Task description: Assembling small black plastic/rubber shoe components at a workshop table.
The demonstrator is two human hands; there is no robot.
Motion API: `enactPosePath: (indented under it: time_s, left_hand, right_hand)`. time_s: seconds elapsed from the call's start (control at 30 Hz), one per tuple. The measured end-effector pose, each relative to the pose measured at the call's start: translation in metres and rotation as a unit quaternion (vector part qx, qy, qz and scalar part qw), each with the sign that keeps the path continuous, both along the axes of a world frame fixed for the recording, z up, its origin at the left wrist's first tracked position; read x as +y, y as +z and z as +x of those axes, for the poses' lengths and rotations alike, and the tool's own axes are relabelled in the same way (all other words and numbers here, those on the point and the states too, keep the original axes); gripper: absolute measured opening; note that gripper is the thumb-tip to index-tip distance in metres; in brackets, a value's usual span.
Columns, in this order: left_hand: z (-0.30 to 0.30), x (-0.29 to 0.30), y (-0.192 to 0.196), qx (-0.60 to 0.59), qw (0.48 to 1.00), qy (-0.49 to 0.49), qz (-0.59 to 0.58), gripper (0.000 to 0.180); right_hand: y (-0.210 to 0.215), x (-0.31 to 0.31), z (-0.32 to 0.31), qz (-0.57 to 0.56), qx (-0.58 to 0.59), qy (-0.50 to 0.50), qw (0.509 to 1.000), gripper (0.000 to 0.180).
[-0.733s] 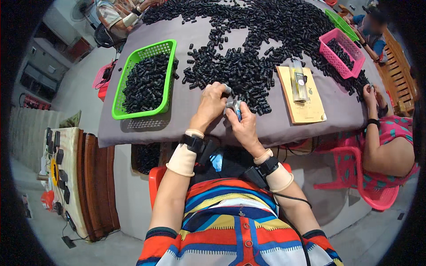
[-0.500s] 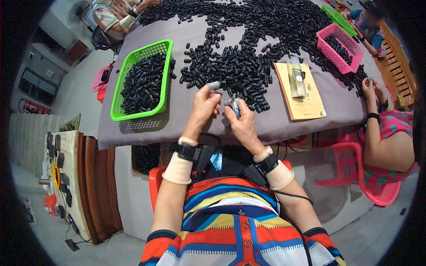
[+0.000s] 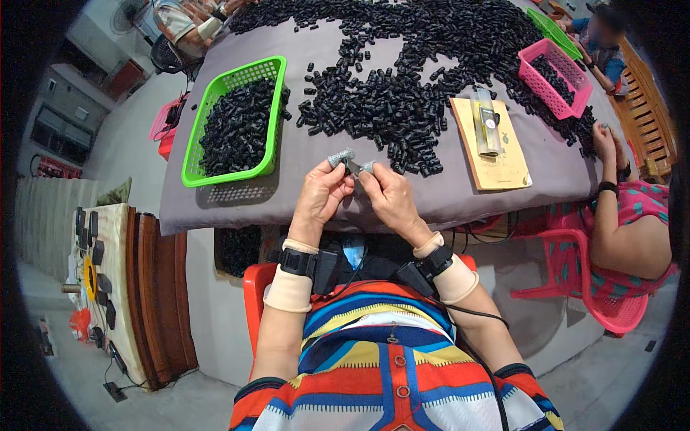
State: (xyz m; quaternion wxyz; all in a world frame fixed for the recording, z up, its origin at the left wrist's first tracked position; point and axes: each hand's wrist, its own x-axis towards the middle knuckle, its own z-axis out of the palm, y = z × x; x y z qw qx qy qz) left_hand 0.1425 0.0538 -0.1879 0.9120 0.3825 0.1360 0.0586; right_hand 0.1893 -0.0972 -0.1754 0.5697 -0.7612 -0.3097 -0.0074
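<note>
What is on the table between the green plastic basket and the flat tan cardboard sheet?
In the head view, loose small black cylindrical parts lie between the green plastic basket and the tan cardboard sheet.

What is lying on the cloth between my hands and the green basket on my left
Nothing visible. The left hand and right hand pinch a small black part; only bare grey cloth separates them from the green basket.

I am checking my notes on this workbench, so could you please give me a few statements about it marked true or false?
1. The green basket holds black parts. True.
2. Both hands rest flat on the table. False: the left hand and right hand are raised together, pinching a small part.
3. The pink basket sits on the person's left. False: on the right.
4. A tan board lies right of the hands. True.
</note>
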Motion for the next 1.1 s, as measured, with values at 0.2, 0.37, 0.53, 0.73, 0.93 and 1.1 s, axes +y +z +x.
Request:
enactPosePath:
  time_s: [0.2, 0.37, 0.53, 0.73, 0.93, 1.1]
  left_hand:
    - [-0.001, 0.007, -0.01, -0.042, 0.998, -0.045, -0.018, 0.026]
    - [-0.001, -0.001, -0.002, -0.011, 1.0, -0.006, 0.009, 0.021]
    - [-0.001, 0.002, -0.005, -0.031, 0.999, -0.018, 0.011, 0.022]
    - [-0.002, 0.003, -0.004, -0.03, 0.999, -0.03, -0.007, 0.023]
    - [-0.002, 0.002, -0.002, -0.026, 0.999, -0.037, -0.014, 0.022]
    - [-0.003, 0.002, 0.0, -0.02, 0.999, -0.036, -0.019, 0.021]
  right_hand:
    - [0.002, 0.001, -0.003, -0.019, -0.082, 0.002, 0.996, 0.017]
    - [-0.002, 0.002, -0.001, -0.032, -0.107, 0.0, 0.994, 0.016]
    - [-0.004, 0.002, -0.001, -0.026, -0.115, 0.001, 0.993, 0.019]
    - [-0.006, 0.004, 0.0, -0.025, -0.127, -0.015, 0.991, 0.019]
    - [-0.005, 0.004, -0.001, -0.029, -0.127, -0.014, 0.991, 0.019]
    - [-0.004, 0.004, -0.001, -0.04, -0.125, -0.013, 0.991, 0.019]
